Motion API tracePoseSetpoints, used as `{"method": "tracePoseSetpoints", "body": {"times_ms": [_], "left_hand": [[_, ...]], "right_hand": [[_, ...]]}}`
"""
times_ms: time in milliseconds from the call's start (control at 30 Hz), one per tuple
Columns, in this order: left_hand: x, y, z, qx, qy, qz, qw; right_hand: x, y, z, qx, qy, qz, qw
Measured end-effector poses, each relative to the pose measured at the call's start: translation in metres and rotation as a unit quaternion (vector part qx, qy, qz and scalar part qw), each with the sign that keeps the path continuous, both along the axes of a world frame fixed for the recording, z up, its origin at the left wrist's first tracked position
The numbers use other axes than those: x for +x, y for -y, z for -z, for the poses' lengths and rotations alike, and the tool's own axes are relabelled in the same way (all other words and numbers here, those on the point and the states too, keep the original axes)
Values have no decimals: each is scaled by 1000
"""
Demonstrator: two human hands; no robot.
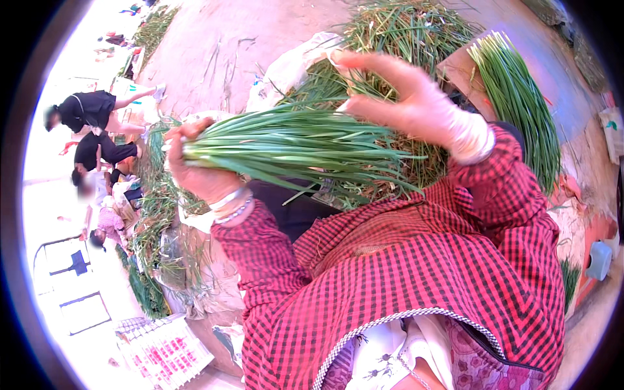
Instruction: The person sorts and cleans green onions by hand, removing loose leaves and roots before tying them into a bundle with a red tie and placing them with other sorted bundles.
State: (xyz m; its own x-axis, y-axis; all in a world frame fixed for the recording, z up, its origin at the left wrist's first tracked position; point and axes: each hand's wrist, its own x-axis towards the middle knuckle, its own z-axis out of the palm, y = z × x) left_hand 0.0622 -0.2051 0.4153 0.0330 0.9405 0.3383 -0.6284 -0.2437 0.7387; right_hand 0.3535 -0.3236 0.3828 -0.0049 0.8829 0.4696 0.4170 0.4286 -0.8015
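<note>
My left hand is closed round the pale stem ends of a bunch of garlic chives. The long green leaves lie sideways across my front, their tips fanning out to the right. Above those leaves my right hand is held with thumb and fingers apart, nothing between them. Its thumb tip comes close to the upper leaves; whether it touches them I cannot tell. At the right, a larger stack of chives rests on a flat board, pale ends pointing away from me.
A heap of loose leaves and trimmings lies just beyond my hands, beside a white plastic sack. More greens are strewn along the left. Several people are farther left. A light blue container stands at the far right.
</note>
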Motion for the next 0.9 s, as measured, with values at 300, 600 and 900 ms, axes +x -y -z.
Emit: {"method": "tracePoseSetpoints", "body": {"times_ms": [300, 600, 900], "left_hand": [[60, 25, -1, 21, 1, 90, 996], [70, 28, 3, 10, 47, 119, 992], [47, 18, 6, -12, 16, 64, 998]], "right_hand": [[-68, -9, -8, 185, 124, 21, 975], [-69, -13, 2, 111, 29, 21, 993], [35, -4, 41, -30, -48, 131, 990]]}}
